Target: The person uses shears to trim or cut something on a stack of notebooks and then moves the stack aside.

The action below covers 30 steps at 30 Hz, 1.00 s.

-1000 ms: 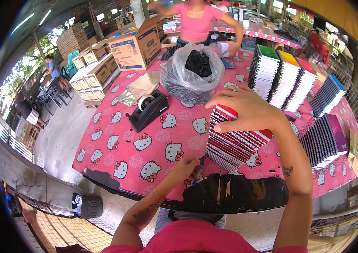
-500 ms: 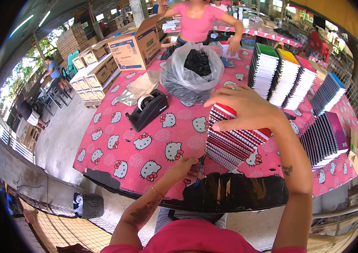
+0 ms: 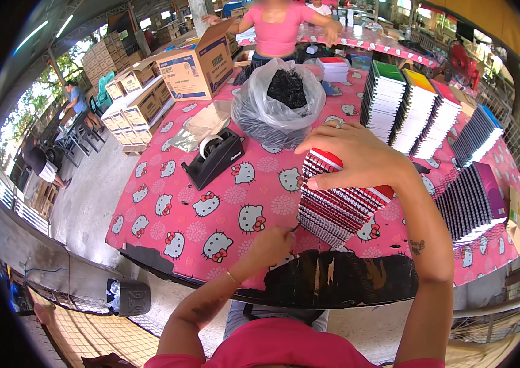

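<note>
A stack of red-covered spiral notebooks [image 3: 336, 211] leans on the table, its dark bindings facing me. My right hand [image 3: 361, 153] is laid over the top of it, thumb on the bound side and fingers curled along the far edge. My left hand [image 3: 272, 246] is closed beside the stack's lower left corner. From its fingertips pokes the thin dark end of a slim tool, close to the bindings; the fist hides the rest.
Beyond the stack stands a plastic bag of black coils [image 3: 278, 116], with a tape dispenser [image 3: 214, 159] left of it. More notebook piles [image 3: 389, 101] rise at right. A large carton [image 3: 195, 67] stands far left. Across the table is a person in pink [image 3: 278, 30].
My left hand has turned, so the slim tool that showed below its fingers now only shows its tip by the bindings. The person opposite has let go of the small notebook pile.
</note>
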Motion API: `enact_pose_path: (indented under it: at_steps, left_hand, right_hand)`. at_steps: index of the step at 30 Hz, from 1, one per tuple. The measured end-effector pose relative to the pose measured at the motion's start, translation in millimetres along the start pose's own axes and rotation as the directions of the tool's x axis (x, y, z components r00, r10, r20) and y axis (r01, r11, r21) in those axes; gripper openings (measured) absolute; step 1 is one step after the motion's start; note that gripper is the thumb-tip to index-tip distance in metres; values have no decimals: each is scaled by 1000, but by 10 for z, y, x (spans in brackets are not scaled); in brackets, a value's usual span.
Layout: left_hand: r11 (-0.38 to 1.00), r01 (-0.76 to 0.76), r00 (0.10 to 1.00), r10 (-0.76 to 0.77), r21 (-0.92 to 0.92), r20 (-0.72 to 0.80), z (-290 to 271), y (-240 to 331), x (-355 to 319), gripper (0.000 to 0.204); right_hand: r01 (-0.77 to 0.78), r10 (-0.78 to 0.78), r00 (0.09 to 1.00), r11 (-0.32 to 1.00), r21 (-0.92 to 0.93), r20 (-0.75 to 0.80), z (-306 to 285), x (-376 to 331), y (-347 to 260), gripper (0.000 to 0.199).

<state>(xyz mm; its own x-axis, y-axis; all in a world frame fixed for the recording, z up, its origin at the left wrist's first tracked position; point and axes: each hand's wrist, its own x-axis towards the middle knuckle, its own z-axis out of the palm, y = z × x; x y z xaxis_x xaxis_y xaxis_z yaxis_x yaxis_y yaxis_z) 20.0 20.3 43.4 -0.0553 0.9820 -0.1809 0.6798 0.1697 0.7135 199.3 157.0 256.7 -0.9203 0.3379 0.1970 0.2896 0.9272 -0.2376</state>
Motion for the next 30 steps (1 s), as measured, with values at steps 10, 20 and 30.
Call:
enact_pose_path:
  at_steps: [10,20,30]
  left_hand:
    - [449,395,919,-187,-801,348,112,-343,88,28]
    - [718,-356,906,423,598,32,241,-121,10,29]
    - [703,-119,756,522,702,-395,-380,-639,-19,32]
  right_hand:
    - [14,-14,1000,1000,6,-7,20,11,33,58]
    - [-1,0,1000,1000,-10,-17,13,12,11,54]
    - [492,722,333,416,765,-607,90,-922,573,45]
